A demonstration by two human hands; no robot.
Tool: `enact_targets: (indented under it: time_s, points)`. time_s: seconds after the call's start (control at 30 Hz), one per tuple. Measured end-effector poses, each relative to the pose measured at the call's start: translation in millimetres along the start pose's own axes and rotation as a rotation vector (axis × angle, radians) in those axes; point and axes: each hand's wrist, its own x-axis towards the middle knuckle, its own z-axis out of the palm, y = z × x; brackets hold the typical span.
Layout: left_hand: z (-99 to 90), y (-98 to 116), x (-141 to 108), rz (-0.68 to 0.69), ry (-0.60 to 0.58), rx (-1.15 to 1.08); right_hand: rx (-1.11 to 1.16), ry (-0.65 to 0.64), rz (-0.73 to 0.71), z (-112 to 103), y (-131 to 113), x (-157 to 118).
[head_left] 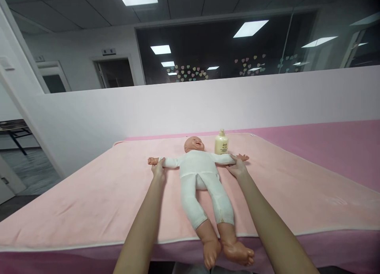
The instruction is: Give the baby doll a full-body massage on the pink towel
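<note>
A baby doll (199,163) with a white cloth body lies on its back on a pink blanket (118,202). Its head points to the far side and its arms are stretched out sideways. My left hand (158,168) is closed around the doll's arm near the wrist, at the left. On the other side, my right hand (237,167) grips the opposite arm close to its wrist. The doll's bare feet reach over the blanket's near edge.
A pale yellow pump bottle (221,143) stands behind the doll's arm at the right. Beyond the blanket rises a low white wall (190,107) with glass above it. A dark table (14,127) shows at the far left.
</note>
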Motion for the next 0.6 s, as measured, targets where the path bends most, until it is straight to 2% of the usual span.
enact_targets:
  time_s: [0.1,0.27,0.43,0.6]
  points:
    - [0.3,0.7,-0.9,0.005,0.000,-0.008,0.008,0.038,0.063,3.0,-3.5,-3.4]
    - [-1.1,0.6,-0.2,0.017,0.022,0.017,0.097,0.083,0.084,2.2,-5.6,-2.3]
    - [-0.9,1.6,-1.0,0.019,-0.002,-0.076,0.088,0.054,0.095,-1.2,-4.6,0.1]
    - [-0.2,2.1,-1.4,-0.001,-0.010,-0.122,0.088,0.079,0.080,-1.9,-4.5,-0.4]
